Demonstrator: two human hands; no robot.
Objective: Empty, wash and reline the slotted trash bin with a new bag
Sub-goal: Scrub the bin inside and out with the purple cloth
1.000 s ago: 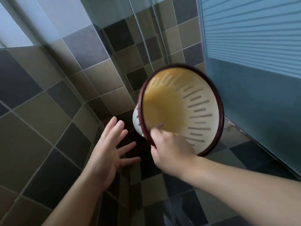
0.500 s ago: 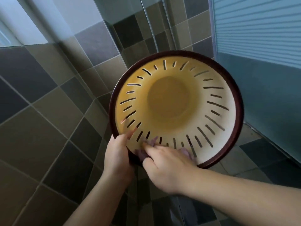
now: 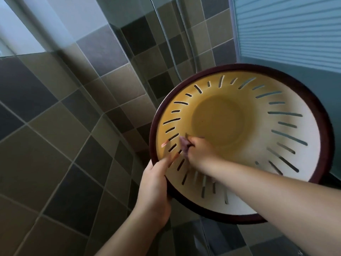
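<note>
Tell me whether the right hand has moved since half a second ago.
Yes. The right hand, pinching a small purplish scrap, has gone from the bin's dark rim deeper inside, toward its floor. The left hand grips the rim.

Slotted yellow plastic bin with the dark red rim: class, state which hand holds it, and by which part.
The left hand grips the slotted yellow plastic bin at its dark red rim. The right hand is inside, pinching a small purplish scrap.
</note>
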